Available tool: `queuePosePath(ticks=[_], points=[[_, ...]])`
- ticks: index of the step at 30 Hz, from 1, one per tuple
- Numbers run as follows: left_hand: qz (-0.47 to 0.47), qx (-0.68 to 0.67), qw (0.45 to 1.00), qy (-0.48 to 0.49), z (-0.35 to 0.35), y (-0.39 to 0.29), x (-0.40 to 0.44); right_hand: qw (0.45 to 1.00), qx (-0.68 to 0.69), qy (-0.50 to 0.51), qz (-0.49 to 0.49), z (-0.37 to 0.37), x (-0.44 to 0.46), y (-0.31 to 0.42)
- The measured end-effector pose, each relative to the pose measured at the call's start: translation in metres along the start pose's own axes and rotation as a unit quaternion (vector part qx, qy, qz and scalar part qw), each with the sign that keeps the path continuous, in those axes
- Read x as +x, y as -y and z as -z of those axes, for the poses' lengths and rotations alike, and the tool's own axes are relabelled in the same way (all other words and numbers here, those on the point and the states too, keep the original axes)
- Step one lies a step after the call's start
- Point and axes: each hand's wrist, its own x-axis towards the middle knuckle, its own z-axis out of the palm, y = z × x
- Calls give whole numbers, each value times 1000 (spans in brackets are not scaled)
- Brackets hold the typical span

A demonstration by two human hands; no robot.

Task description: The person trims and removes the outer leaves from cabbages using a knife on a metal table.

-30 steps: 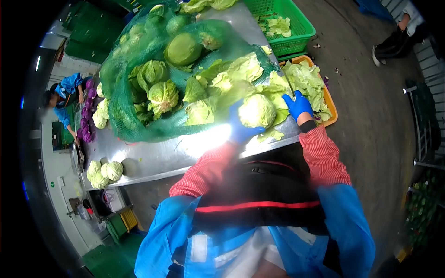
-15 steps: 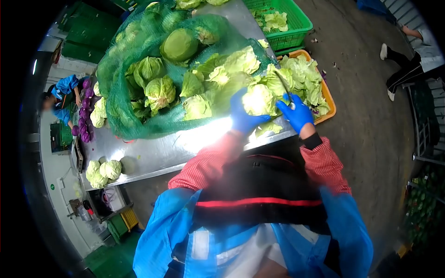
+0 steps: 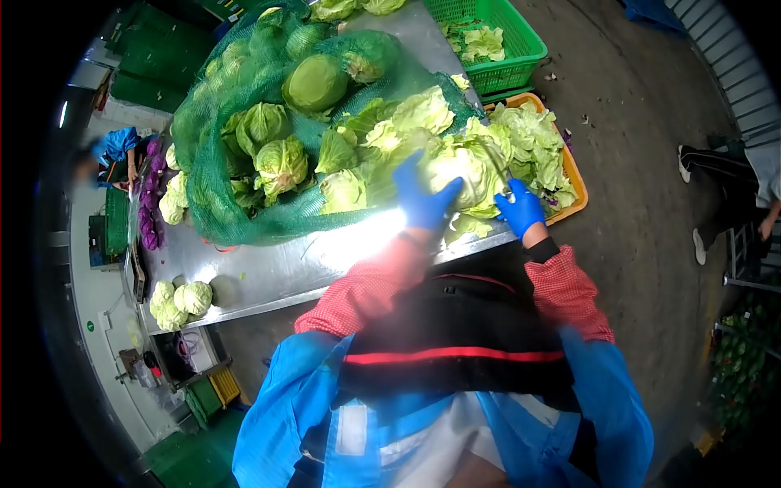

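Observation:
A pale green cabbage (image 3: 468, 172) with loose outer leaves lies at the table's right end. My left hand (image 3: 425, 199), in a blue glove, is at the cabbage's left side with thumb and fingers spread; the thumb is by its lower edge. To the right of the cabbage, my right hand (image 3: 521, 209), also gloved in blue, is closed around a knife (image 3: 510, 193). Only a small dark part of the knife shows between the fingers. Cut leaves (image 3: 469, 227) lie on the metal below the cabbage.
A green mesh sack (image 3: 213, 191) holding several cabbages covers much of the metal table (image 3: 268, 272). An orange crate (image 3: 579, 187) of leaves and a green crate (image 3: 533, 45) stand at the right. Red cabbages (image 3: 148, 203) line the far left beside a co-worker (image 3: 119, 146). Another person (image 3: 720, 179) is at right.
My left hand has shifted slightly left, its fingers off the cabbage's top. My right hand has turned and moved slightly down and right; the knife blade no longer shows. The person at right has moved.

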Motion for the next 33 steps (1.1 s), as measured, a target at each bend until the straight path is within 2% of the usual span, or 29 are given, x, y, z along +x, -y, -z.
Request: queuePosePath(ticks=[2,5,6,7,9,10,12,13,14,16,17,19,21,22,25,27,28,30,33], points=[[-71,92,993,-11,-6,-7,0,999,18,-7,42,-13,-5,7],[37,51,998,-14,-8,3,9,998,49,-34,-12,-21,-8,-16],[70,15,997,-1,-3,7,13,998,40,-25,-53,-3,-13,-2],[81,-27,996,20,2,9,13,998,35,-27,-40,-5,-5,-31],[98,-109,987,61,14,8,15,999,-5,-10,-37,23,-5,-6],[64,-106,989,84,17,16,15,1000,6,5,-12,32,-5,8],[-100,24,972,213,32,1,25,996,13,-16,85,57,-10,67],[-180,89,940,274,38,-8,30,991,16,-26,133,61,-9,84],[-239,116,902,339,40,-11,35,991,-26,11,129,57,-1,86],[-223,93,923,298,47,-5,43,982,-112,89,123,46,18,85],[-219,83,933,275,50,-4,48,974,-149,156,75,35,26,77],[-54,17,974,221,50,-15,37,992,-31,116,32,10,35,46],[123,-51,977,165,41,-25,15,993,-67,97,25,5,30,51],[-14,76,991,109,24,-3,5,993,-77,82,33,1,27,50],[-65,139,983,100,7,6,13,989,-122,44,76,7,22,57],[-18,141,979,149,8,5,29,980,-166,19,106,18,10,72],[11,149,975,165,9,0,36,970,-178,-47,160,21,1,77],[71,172,965,186,10,-14,48,954,-238,-53,174,23,-14,79],[75,200,963,167,-2,-10,59,932,-291,-107,189,10,-17,55]])
